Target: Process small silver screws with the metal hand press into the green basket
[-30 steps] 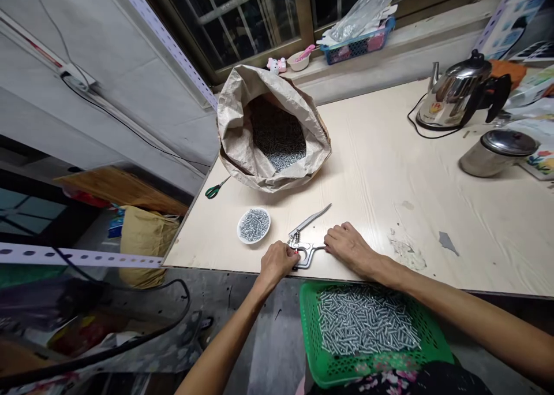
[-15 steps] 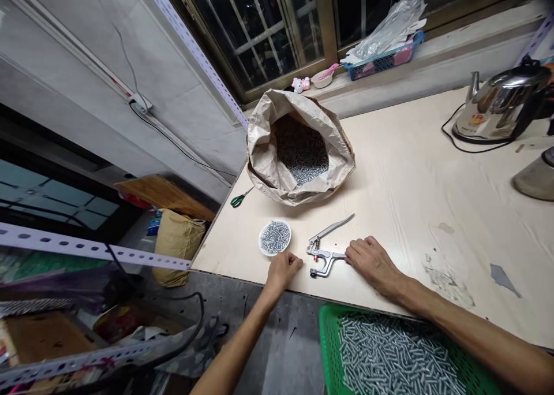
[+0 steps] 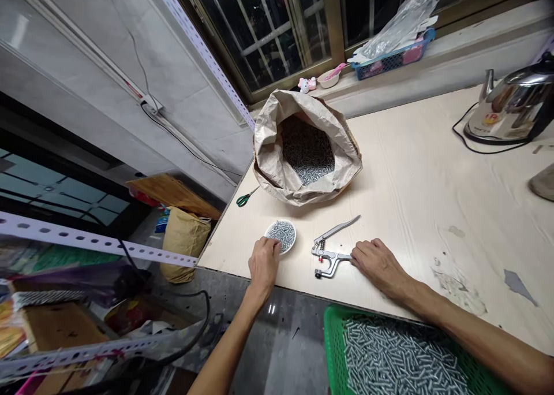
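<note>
Whereas a second ago the left hand [image 3: 264, 263] sat against the head of the snap pliers [image 3: 329, 255], it has now drawn away to the left and reached the small white dish [image 3: 281, 235] of little metal pieces. Its fingers are bent down together with the tips at the dish's near rim. Whether they pinch a piece cannot be told, since the back of the hand hides them.

The right hand [image 3: 376, 262] has kept its place. It lies flat on the pale wooden table [image 3: 411, 170], fingers loosely bent and close together. The tips rest on the end of the pliers' lower handle and are not wrapped round it. The pliers lie on their side near the front edge, between the two hands, with the upper handle sprung open toward the paper sack [image 3: 307, 146] of dark screws behind. With the left hand gone from it, only the right hand now touches the tool.

The view has also swung left and up, so only part of the green basket [image 3: 333, 349] of silver pins shows below the table edge. Green-handled scissors [image 3: 246, 197] lie left of the sack, and a steel kettle [image 3: 511, 106] stands far right.
</note>
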`<state>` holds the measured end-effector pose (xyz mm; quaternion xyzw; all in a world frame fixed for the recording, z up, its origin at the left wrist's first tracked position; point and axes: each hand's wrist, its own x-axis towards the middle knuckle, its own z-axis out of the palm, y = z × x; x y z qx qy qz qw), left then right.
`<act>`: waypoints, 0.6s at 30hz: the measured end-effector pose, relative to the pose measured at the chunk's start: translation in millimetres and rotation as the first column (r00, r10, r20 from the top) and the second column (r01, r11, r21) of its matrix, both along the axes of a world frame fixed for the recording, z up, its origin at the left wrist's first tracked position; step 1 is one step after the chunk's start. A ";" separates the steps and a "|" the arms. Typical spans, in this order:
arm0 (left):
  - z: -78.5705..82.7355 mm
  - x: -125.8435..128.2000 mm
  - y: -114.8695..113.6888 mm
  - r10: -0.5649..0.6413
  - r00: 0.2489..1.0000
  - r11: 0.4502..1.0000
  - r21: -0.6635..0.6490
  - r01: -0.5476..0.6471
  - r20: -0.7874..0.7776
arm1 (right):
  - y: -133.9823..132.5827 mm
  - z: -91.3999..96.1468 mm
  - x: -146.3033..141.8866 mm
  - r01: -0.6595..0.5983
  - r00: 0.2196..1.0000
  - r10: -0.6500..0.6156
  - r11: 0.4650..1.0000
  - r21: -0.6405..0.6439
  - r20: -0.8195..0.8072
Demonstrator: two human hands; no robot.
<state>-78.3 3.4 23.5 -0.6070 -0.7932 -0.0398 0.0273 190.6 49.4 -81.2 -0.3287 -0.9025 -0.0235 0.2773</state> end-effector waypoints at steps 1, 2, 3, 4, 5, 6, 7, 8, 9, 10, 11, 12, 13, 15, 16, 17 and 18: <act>-2.1 -5.6 3.4 0.020 0.999 1.000 -0.022 -0.021 -0.027 | 0.0 -0.1 -0.1 0.002 1.000 -0.002 1.000 0.002 -0.003; -3.8 -8.7 5.6 0.039 0.998 0.998 -0.043 -0.041 -0.052 | 0.0 -0.2 -0.2 0.004 1.000 -0.004 1.000 0.005 -0.006; -5.2 -10.0 6.8 0.057 0.996 0.996 -0.062 -0.062 -0.074 | 0.0 -0.2 -0.3 0.005 1.000 -0.005 1.000 0.007 -0.006; -6.5 -10.1 7.4 0.074 0.993 0.994 -0.079 -0.081 -0.092 | 0.1 -0.2 -0.3 0.005 1.000 -0.005 1.000 0.008 -0.005; -7.7 -9.6 7.7 0.083 0.991 0.991 -0.094 -0.093 -0.105 | 0.2 -0.3 -0.3 0.005 1.000 -0.005 1.000 0.008 -0.003; -9.1 -9.1 8.0 0.083 0.990 0.990 -0.106 -0.095 -0.113 | 0.3 -0.5 -0.3 0.004 1.000 -0.004 1.000 0.008 -0.001; -10.7 -9.0 8.4 0.072 0.990 0.989 -0.118 -0.087 -0.119 | 0.3 -0.8 -0.2 0.003 1.000 -0.003 1.000 0.008 0.001; -12.3 -9.5 9.0 0.054 0.990 0.989 -0.129 -0.071 -0.127 | 0.3 -1.1 -0.1 0.003 1.000 -0.003 1.000 0.008 0.002; -13.9 -10.7 9.7 0.033 0.990 0.989 -0.136 -0.052 -0.136 | 0.3 -1.3 -0.1 0.003 1.000 -0.003 1.000 0.008 0.004; -15.2 -12.5 10.4 0.016 0.990 0.990 -0.139 -0.036 -0.142 | 0.3 -1.4 -0.1 0.003 1.000 -0.003 1.000 0.010 0.005; -15.9 -14.8 11.0 0.006 0.990 0.991 -0.134 -0.025 -0.140 | 0.3 -1.4 -0.1 0.001 1.000 -0.001 1.000 0.011 0.003; -15.8 -17.0 11.3 0.001 0.992 0.993 -0.120 -0.017 -0.125 | 0.3 -1.2 -0.2 0.001 1.000 -0.001 1.000 0.009 0.002; -14.9 -18.9 11.2 -0.002 0.996 0.996 -0.092 -0.007 -0.093 | 0.3 -0.8 -0.3 0.001 1.000 -0.001 1.000 0.006 0.000; -11.0 -19.4 9.8 -0.018 1.000 1.000 0.012 0.018 0.019 | 0.4 0.4 -0.4 0.004 1.000 -0.004 1.000 0.003 0.002; -8.6 -17.2 8.3 -0.033 0.994 0.997 0.073 0.025 0.103 | 0.4 1.1 -0.3 0.004 1.000 -0.004 1.000 0.009 0.006; -6.7 -13.2 6.4 -0.046 0.977 0.993 0.119 0.022 0.209 | 0.4 1.9 0.0 0.000 1.000 0.000 1.000 0.019 0.013; -5.5 -7.4 4.2 -0.049 0.941 0.991 0.133 0.004 0.336 | 0.2 2.6 0.4 -0.008 1.000 0.007 0.999 0.036 0.019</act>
